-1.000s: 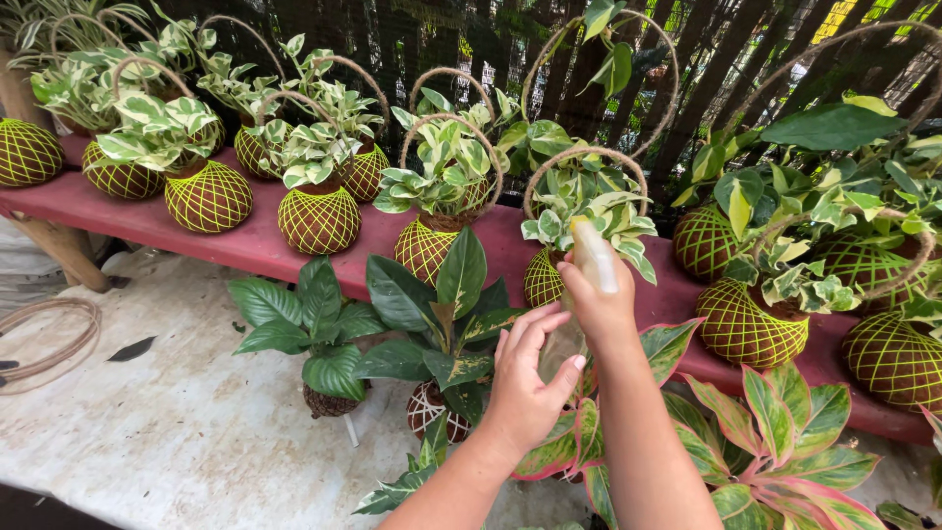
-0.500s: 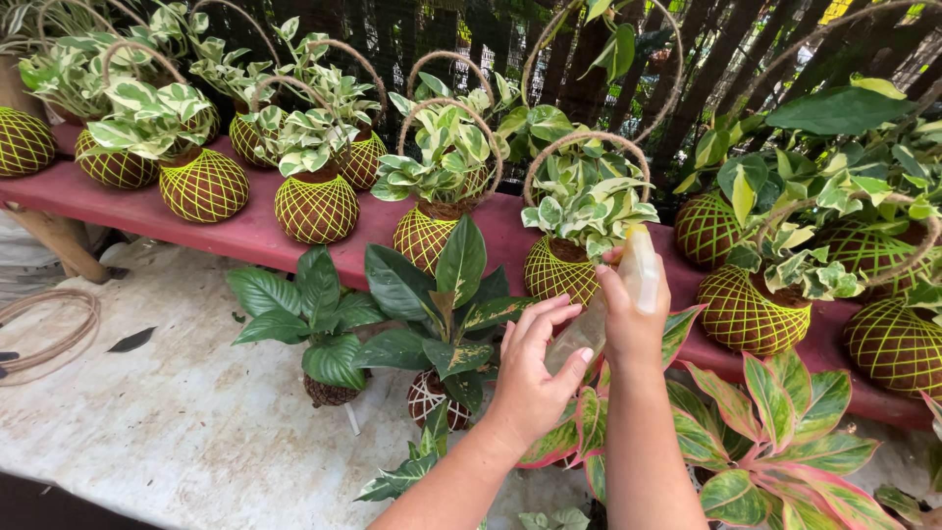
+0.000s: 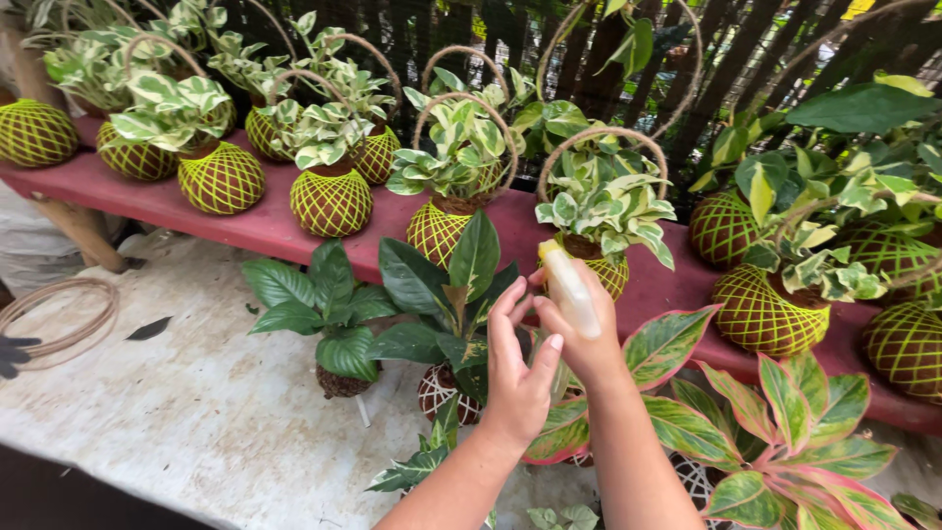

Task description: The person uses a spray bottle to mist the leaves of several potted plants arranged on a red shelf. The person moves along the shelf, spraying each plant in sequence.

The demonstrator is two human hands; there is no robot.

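Fingers, right hand (image 3: pixel 579 329): curled and clamped around a pale spray bottle (image 3: pixel 569 290), which points up and far-left.
Fingers, left hand (image 3: pixel 518 378): spread a little apart and loosely bent, tips touching the bottle's near-left side; they grip nothing on their own.
Hand pose: both forearms rise from the near edge, wrists close together, backs of the hands toward the camera.
Spray bottle: held in the middle of the scene, above a dark green leafy plant (image 3: pixel 446 294) in a netted ball.
Right of the hands: a pink-edged plant (image 3: pixel 775 432), its leaves just beside the right wrist.
Far side: a red shelf (image 3: pixel 265 221) carrying variegated plants in yellow-netted moss balls (image 3: pixel 332 201), some with hoop handles.
Left, near: a pale concrete floor (image 3: pixel 196 432) with a coil of wire (image 3: pixel 59 319).
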